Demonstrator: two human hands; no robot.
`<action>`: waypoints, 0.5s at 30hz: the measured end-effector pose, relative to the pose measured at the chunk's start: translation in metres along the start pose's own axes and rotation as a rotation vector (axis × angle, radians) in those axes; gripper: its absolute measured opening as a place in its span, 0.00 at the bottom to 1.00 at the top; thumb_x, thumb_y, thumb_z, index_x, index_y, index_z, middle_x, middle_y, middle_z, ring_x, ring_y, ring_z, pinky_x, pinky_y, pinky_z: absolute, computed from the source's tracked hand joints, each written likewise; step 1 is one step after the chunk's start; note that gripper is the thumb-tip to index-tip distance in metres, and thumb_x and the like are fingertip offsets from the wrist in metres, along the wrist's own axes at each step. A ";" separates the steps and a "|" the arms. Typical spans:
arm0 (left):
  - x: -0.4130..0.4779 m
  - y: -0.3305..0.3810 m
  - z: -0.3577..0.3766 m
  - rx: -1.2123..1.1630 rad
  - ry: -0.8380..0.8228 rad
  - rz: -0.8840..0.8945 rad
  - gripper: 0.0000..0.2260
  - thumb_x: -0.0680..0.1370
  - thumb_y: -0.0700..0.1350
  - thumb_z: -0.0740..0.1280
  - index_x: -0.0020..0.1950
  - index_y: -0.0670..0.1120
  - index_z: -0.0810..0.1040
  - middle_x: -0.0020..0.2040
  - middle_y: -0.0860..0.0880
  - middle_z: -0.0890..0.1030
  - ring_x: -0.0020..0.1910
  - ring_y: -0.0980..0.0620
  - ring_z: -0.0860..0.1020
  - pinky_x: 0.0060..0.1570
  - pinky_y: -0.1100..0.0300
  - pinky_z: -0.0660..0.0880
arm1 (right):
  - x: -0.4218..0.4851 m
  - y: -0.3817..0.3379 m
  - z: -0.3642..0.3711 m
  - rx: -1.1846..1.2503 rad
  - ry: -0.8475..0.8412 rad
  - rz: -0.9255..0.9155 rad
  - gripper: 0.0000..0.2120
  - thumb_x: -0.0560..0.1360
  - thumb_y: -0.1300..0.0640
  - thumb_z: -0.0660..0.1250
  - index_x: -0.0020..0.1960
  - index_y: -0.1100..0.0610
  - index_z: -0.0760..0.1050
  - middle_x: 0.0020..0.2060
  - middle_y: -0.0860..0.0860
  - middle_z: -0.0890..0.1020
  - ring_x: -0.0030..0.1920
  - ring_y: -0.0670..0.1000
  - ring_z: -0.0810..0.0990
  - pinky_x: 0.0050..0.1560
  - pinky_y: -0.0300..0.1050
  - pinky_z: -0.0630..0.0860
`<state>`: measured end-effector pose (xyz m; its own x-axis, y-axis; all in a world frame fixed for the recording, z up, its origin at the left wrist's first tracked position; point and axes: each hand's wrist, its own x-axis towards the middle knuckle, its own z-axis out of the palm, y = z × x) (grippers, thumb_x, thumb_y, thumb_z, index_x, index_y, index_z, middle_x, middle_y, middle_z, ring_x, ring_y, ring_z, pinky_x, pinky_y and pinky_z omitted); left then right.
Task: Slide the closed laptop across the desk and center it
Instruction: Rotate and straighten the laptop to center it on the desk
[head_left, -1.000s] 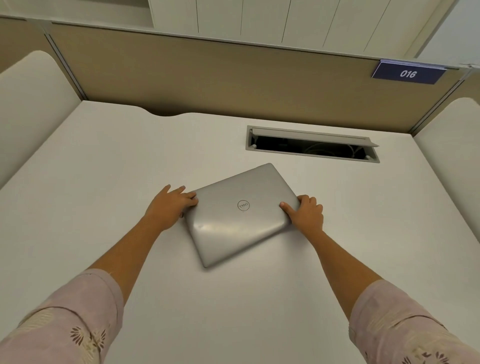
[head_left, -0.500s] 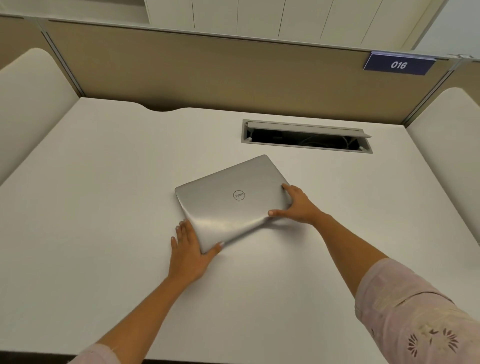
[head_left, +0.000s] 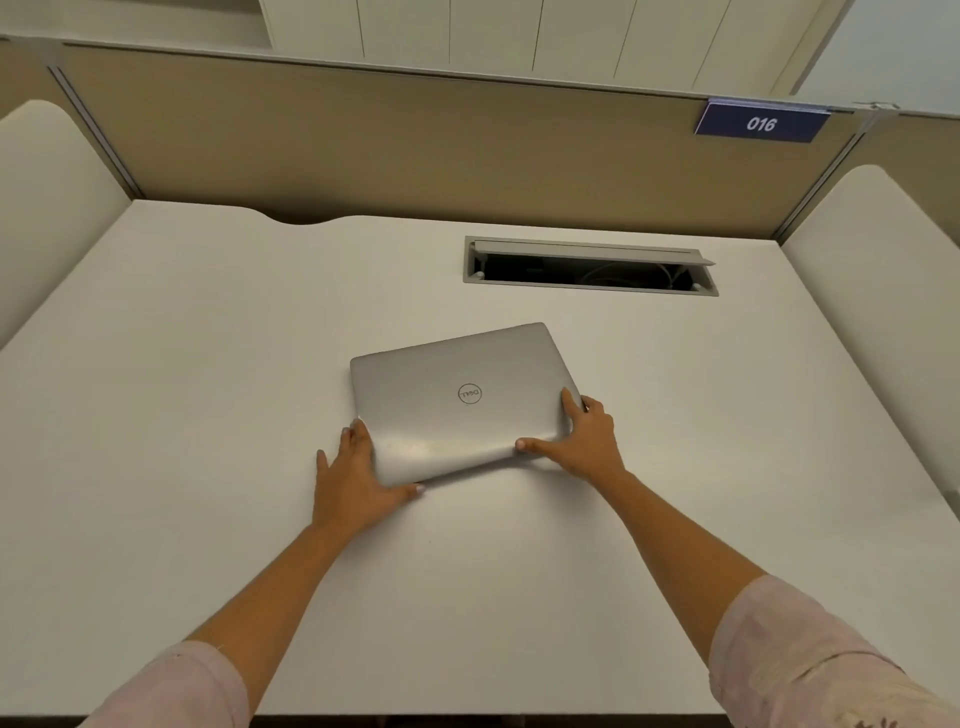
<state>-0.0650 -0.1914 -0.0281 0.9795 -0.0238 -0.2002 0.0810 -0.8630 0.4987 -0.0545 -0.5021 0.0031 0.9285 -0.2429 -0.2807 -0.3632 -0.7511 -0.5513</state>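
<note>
A closed silver laptop (head_left: 457, 400) with a round logo lies flat near the middle of the white desk (head_left: 208, 415), turned slightly counter-clockwise. My left hand (head_left: 353, 478) cups its near left corner, fingers along the left side and thumb along the front edge. My right hand (head_left: 587, 441) holds the near right corner, fingers on the right side and thumb along the front edge. Both hands press against the laptop's edges.
An open cable slot (head_left: 589, 267) with a raised flap is set into the desk behind the laptop. A beige partition (head_left: 415, 145) with a blue "016" sign (head_left: 761, 123) closes the back. Padded dividers stand at the left (head_left: 47, 208) and right (head_left: 883, 291).
The laptop has rotated toward square with the desk. My left hand went from its left side to the near left corner, and my right hand shifted to the near right corner.
</note>
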 end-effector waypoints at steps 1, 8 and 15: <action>0.003 -0.002 -0.002 0.017 -0.015 0.021 0.60 0.61 0.71 0.72 0.78 0.42 0.44 0.80 0.45 0.52 0.79 0.51 0.48 0.76 0.46 0.42 | -0.006 0.001 0.002 -0.002 0.015 0.013 0.56 0.58 0.28 0.74 0.77 0.49 0.56 0.72 0.56 0.61 0.73 0.61 0.59 0.72 0.54 0.62; 0.021 -0.008 -0.014 0.049 -0.047 0.067 0.56 0.61 0.68 0.74 0.79 0.49 0.48 0.79 0.49 0.56 0.78 0.43 0.53 0.73 0.45 0.55 | -0.030 0.006 0.011 -0.004 0.050 0.080 0.58 0.56 0.28 0.75 0.77 0.50 0.54 0.72 0.57 0.60 0.71 0.62 0.59 0.71 0.55 0.63; 0.041 -0.005 -0.018 0.076 -0.034 0.081 0.49 0.65 0.64 0.74 0.78 0.52 0.54 0.78 0.48 0.60 0.77 0.42 0.55 0.71 0.44 0.61 | -0.034 0.015 0.017 -0.011 0.080 0.069 0.54 0.60 0.34 0.77 0.77 0.51 0.55 0.71 0.58 0.61 0.70 0.62 0.61 0.69 0.53 0.66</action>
<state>-0.0216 -0.1793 -0.0240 0.9754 -0.1111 -0.1905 -0.0139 -0.8931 0.4497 -0.0930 -0.4945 -0.0093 0.9046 -0.3426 -0.2535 -0.4261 -0.7376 -0.5238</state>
